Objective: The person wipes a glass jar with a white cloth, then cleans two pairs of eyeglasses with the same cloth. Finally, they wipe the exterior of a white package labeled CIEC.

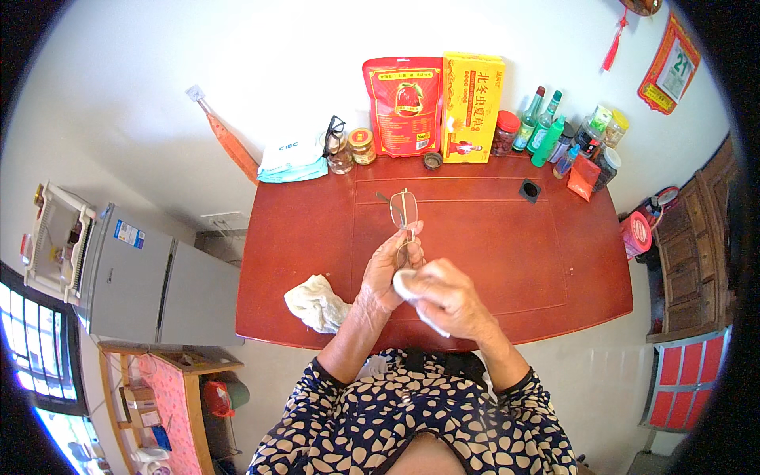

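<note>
A pair of thin-framed eyeglasses (404, 209) is held up over the red-brown table (491, 237), one lens pointing away from me. My left hand (383, 269) has its fingers closed round the frame near the bridge and the nearer lens. Just to its right, my right hand (450, 297) pinches a white cloth (408, 286) close to that nearer lens; whether cloth and lens touch I cannot tell. Part of the cloth hangs below the right fingers. A crumpled whitish cloth (317, 304) lies on the table beside my left wrist.
Along the table's back stand a red pouch (404, 107), a yellow box (472, 107), jars and green bottles (546, 127). Dark-framed glasses (334, 133) rest by a pack of wipes (293, 158). A small black square (530, 190) lies at the right. A grey refrigerator (131, 277) stands left.
</note>
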A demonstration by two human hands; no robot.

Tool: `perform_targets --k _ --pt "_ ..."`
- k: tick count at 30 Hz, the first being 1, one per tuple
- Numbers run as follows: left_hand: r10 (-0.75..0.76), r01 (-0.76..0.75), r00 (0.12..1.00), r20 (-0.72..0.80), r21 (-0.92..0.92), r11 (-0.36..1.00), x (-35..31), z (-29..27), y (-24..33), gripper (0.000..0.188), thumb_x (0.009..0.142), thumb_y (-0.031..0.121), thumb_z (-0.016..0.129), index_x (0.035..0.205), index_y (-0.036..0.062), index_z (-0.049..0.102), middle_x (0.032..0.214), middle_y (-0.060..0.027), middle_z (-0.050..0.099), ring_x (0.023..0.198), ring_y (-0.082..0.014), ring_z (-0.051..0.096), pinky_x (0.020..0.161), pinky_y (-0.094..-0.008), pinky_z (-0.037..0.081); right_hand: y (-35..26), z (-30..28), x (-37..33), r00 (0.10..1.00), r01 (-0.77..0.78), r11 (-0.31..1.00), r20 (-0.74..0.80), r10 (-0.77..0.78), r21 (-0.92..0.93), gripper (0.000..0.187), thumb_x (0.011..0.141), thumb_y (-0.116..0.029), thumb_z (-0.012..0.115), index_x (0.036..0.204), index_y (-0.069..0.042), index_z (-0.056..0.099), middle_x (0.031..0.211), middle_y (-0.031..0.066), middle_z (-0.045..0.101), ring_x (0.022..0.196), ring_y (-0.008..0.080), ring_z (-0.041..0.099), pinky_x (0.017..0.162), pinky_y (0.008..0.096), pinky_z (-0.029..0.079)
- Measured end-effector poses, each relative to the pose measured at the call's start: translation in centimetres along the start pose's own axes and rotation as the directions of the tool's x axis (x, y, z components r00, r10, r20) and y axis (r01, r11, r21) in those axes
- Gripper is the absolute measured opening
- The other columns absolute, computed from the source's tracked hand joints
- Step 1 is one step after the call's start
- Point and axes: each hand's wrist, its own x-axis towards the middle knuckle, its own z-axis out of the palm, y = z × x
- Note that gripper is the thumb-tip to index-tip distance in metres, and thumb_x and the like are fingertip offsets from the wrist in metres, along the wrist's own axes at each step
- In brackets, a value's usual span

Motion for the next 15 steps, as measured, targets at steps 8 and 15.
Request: perform_targets --k 8,15 --pt "0.093 -0.084 0.986 -0.138 0.071 0.994 -0.1 0.6 -0.4 0.027 0.096 0.017 0.052 0.116 -0.0001 0.059 0.098 -0.0056 0.065 0.091 -0.0156 0.062 0.082 -0.0294 0.052 -0.9 0.4 1.1 0.994 -0.057 0.984 -0.107 0.040 -0.167 0.035 0.075 -0.004 0.068 0.109 -0.011 0.065 0.089 0.0052 0.056 0.076 0.0239 0.054 0.062 0.0346 0.049" --pt "0.757 -0.194 0.568 0.322 0.947 -0.256 -0.4 1.6 0.1 0.016 0.090 0.014 0.063 0.102 0.0089 0.071 0.079 0.0008 0.055 0.073 -0.0130 0.050 0.064 -0.0302 0.043 0.2 -0.7 -0.9 0.975 -0.155 0.981 -0.143 0.172 0.119 0.032 0.072 0.001 0.066 0.103 -0.007 0.067 0.089 0.0096 0.058 0.080 0.0270 0.056 0.067 0.0349 0.049"
